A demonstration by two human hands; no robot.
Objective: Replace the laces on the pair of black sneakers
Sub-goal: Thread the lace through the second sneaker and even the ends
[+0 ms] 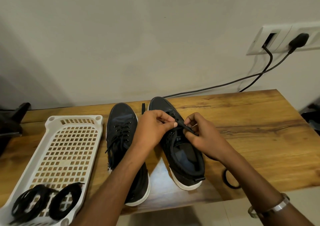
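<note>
Black sneakers side by side on wooden desk (242, 122), toes toward wall: left sneaker (122, 127) laced, lace ends loose; right sneaker (183, 154) under both hands. Left hand (152, 127) pinching black lace (181, 124) between thumb and forefinger above eyelets. Right hand (200, 132) curled, fingertips gripping same lace just beside. White perforated basket (69, 149) left of sneakers, two coiled black laces (46, 201) at near end. Black loop (228, 179) on desk right of right sneaker. Metal bangle (270, 206) on right wrist. Two black cables (259, 73) running to wall socket (284, 38).
</note>
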